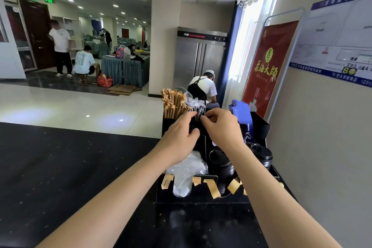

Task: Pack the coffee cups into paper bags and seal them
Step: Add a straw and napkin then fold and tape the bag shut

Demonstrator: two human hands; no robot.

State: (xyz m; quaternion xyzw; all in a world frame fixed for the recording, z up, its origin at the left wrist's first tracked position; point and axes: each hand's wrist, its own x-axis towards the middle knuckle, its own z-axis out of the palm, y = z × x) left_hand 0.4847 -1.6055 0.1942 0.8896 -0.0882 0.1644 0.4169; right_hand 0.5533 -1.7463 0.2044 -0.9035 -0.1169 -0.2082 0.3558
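Note:
A black countertop organizer (259,127) stands on the dark counter (70,167). Both my hands reach into its upper middle compartment, where clear-wrapped straws (196,104) stand upright. My right hand (221,127) pinches the straws near their base with thumb and forefinger. My left hand (180,133) has its fingers curled over the compartment's rim beside the straws, with the thumb on the black front wall. No coffee cup or paper bag is in view.
Brown paper-wrapped straws (174,104) fill the left compartment and blue cards (241,115) the right one. Below are bagged clear lids (187,171) and stacks of black lids (221,163), (261,156). A wall is close on the right. A person crouches behind the organizer.

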